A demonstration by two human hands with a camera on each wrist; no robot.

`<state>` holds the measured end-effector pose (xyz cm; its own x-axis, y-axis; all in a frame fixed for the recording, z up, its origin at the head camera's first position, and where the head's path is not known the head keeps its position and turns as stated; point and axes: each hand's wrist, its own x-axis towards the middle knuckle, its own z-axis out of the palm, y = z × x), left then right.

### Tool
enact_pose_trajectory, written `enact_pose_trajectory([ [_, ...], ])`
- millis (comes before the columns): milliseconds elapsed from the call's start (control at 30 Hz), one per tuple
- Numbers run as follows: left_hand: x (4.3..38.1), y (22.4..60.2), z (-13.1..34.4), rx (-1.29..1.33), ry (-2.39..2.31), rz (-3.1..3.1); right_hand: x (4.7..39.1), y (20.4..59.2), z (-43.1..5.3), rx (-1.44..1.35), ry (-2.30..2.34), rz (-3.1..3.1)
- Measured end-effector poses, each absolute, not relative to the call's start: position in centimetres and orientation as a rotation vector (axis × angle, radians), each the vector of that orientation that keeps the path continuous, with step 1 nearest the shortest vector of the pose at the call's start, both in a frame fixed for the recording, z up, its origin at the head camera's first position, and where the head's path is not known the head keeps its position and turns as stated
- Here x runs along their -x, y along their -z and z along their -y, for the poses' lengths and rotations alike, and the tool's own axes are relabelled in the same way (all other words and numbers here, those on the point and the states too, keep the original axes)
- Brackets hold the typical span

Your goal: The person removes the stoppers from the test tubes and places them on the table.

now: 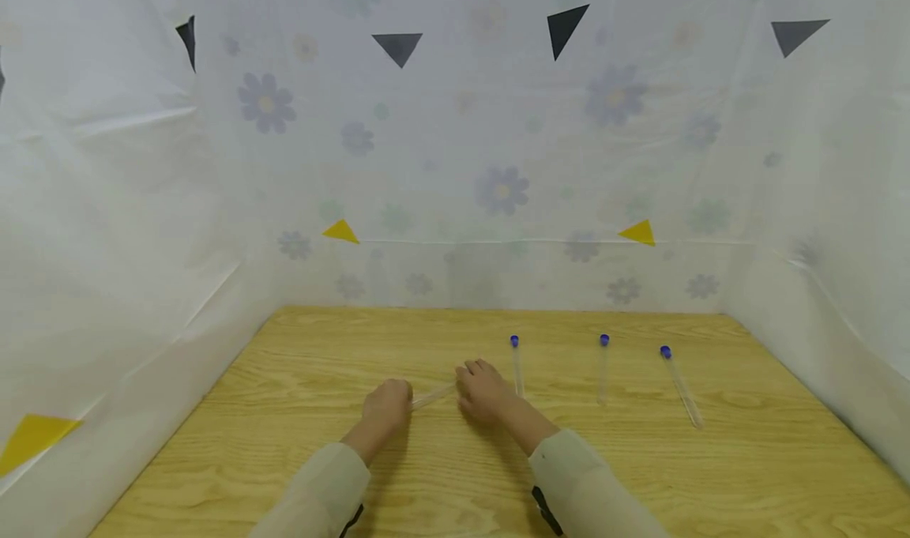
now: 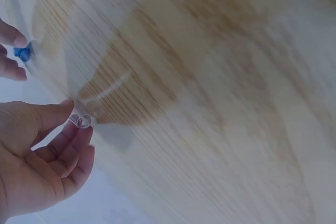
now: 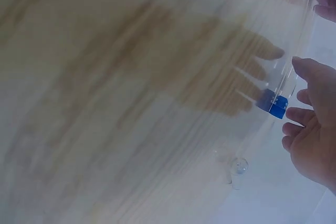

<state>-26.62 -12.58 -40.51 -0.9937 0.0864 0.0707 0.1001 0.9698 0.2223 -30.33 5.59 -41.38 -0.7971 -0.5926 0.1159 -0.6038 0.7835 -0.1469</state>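
Observation:
My left hand (image 1: 389, 400) pinches the rounded end of a clear test tube (image 1: 434, 396) between thumb and fingertips, low over the wooden table. In the left wrist view that glassy end (image 2: 81, 119) shows between them. The tube slants up and rightward to its blue cap (image 3: 273, 103), beside my right hand (image 1: 485, 393). The right thumb and fingers are spread around the capped end, with a gap between them. From the head view the cap is hidden behind the right hand.
Three more clear tubes with blue caps lie on the table (image 1: 284, 475) to the right: a near one (image 1: 517, 368), a middle one (image 1: 603, 372) and a far right one (image 1: 684, 392). White flowered sheeting (image 1: 455, 167) walls the back and sides.

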Motion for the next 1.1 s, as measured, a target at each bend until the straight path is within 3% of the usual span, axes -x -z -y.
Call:
enact_pose_trajectory([
  [1100,27.0,41.6,14.2,0.564,0.628,2.895,30.0,41.6,-6.9,-0.999,-0.352,2.827],
])
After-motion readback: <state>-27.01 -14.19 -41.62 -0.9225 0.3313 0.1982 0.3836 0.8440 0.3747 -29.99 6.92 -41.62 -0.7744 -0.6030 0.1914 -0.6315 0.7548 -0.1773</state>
